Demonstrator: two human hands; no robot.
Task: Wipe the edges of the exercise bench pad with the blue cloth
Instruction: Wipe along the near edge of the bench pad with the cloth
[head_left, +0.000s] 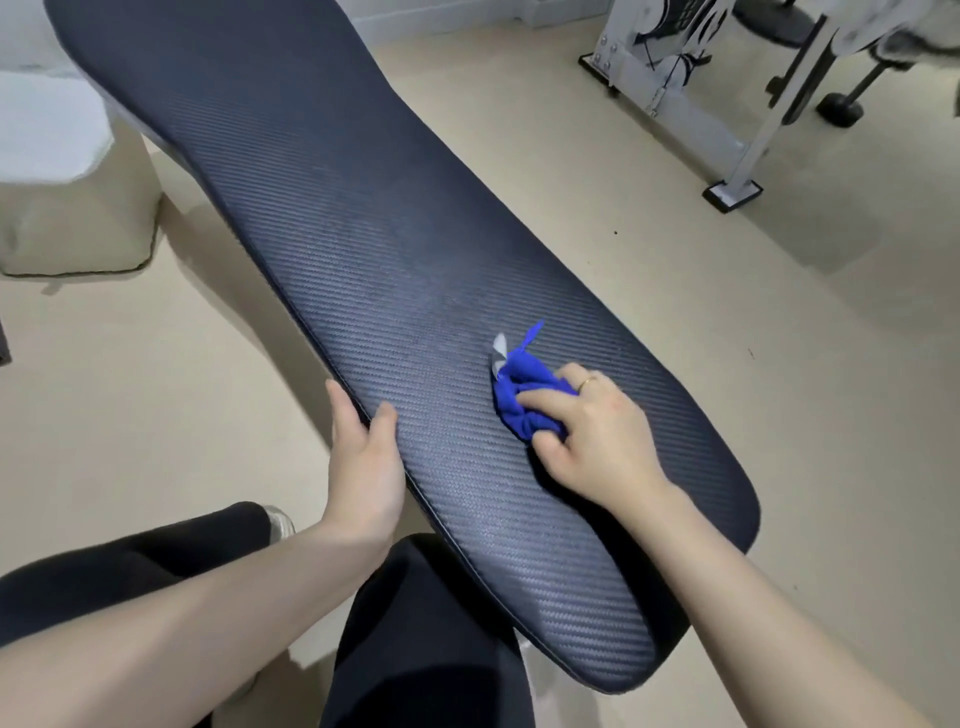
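A long dark bench pad (332, 218) with a woven carbon-like texture runs diagonally from the upper left to the lower right. A bunched blue cloth (522, 389) with a small white tag lies on the pad's top surface near the close end. My right hand (592, 431) grips the cloth and presses it down on the pad. My left hand (363, 457) holds the pad's left edge, thumb on top and fingers curled around the side.
Beige floor surrounds the bench. A white metal gym frame (737, 156) with black feet stands at the upper right. A pale cushion-like object (72, 228) sits at the left. My legs in dark trousers (415, 649) are at the bottom, beside the pad's near end.
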